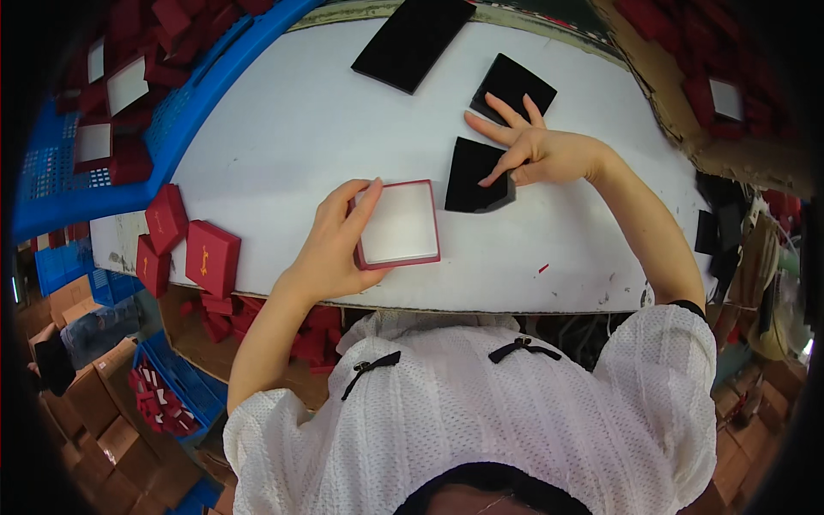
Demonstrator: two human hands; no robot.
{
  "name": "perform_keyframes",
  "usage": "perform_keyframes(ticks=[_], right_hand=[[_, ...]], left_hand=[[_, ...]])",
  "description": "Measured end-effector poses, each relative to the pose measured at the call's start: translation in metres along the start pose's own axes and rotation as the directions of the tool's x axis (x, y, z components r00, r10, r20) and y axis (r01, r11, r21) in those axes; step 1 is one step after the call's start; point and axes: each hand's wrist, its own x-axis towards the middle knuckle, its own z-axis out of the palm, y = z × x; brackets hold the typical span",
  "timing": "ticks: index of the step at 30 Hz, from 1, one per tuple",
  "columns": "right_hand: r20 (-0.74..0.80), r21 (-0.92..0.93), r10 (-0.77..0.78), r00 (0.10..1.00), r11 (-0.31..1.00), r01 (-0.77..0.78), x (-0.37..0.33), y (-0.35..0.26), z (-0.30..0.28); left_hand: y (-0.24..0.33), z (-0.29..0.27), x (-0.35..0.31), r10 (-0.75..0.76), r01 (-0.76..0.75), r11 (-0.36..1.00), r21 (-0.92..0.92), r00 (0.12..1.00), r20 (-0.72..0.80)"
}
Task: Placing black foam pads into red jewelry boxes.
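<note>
A small square red box (437, 225) with a white inside is in my left hand (335, 232). My fingers and thumb wrap its left side, and its open face is up. My right hand (545, 156) pinches the right edge of a black square foam pad (470, 172), with the index finger pressed on its top. The other fingers of that hand are spread toward a second black pad (519, 81) farther back. A larger black rectangular slab (414, 43) lies at the far side of the table.
Several red boxes (212, 257) sit at the table's left edge. A blue plastic crate (197, 94) full of red and white boxes stands at the far left. More red boxes fill a cardboard carton (661, 94) at the far right. Black pieces (719, 227) hang by the right edge.
</note>
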Motion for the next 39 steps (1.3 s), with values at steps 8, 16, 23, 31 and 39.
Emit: perform_keyframes(ticks=[8, 16, 23, 31, 39], right_hand=[[-0.617, -0.371, -0.351, 0.704, 0.919, 0.133, 0.007, -0.044, 0.037], [-0.356, -0.397, -0.509, 0.784, 0.842, 0.366, 0.015, -0.045, 0.044], [-0.994, -0.034, 0.062, 0.089, 0.601, -0.799, -0.066, 0.178, -0.146], [-0.844, 0.197, 0.536, 0.019, 0.343, -0.919, -0.084, 0.230, -0.217], [-0.947, -0.035, 0.035, 0.318, 0.976, -0.214, -0.043, 0.110, -0.111]], left_hand=[[0.003, 0.023, 0.017, 0.024, -0.013, 0.999, 0.045, 0.969, -0.248], [0.004, 0.037, 0.048, 0.235, -0.225, 0.970, 0.086, 0.964, -0.127], [0.016, 0.023, 0.040, 0.303, -0.307, 0.938, 0.159, 0.952, 0.051], [0.033, 0.003, 0.033, 0.140, -0.214, 0.955, 0.205, 0.935, 0.325], [0.046, 0.005, 0.065, 0.092, -0.205, 0.910, 0.360, 0.947, 0.308]])
